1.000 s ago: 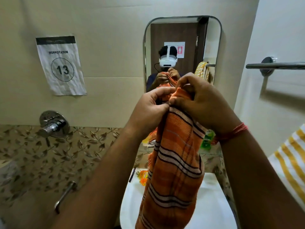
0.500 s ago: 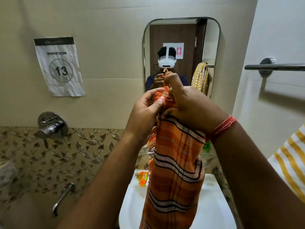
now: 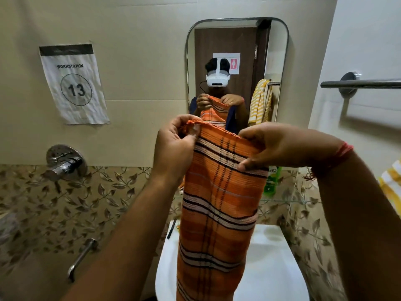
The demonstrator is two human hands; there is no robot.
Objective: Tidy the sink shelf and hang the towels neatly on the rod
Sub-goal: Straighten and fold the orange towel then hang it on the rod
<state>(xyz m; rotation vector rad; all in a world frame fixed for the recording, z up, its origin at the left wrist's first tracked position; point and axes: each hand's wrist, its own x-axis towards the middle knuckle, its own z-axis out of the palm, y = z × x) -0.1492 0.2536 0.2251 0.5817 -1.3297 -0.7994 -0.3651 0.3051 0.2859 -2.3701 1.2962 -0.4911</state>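
I am holding one orange striped towel up at the centre of the frame, over the white sink at the bottom. My left hand is pinching its top left corner between curled fingers, and my right hand is gripping the top right edge, fingers folded over the cloth. I judge the step in hand is spreading this towel out flat before hanging. The next move is calling for carrying it, kept taut, to the rod at the upper right. Behind the towel, a glass shelf is carrying one green bottle. I am counting two towels: the orange one and a yellow striped towel at the right edge, whose hanging I cannot see.
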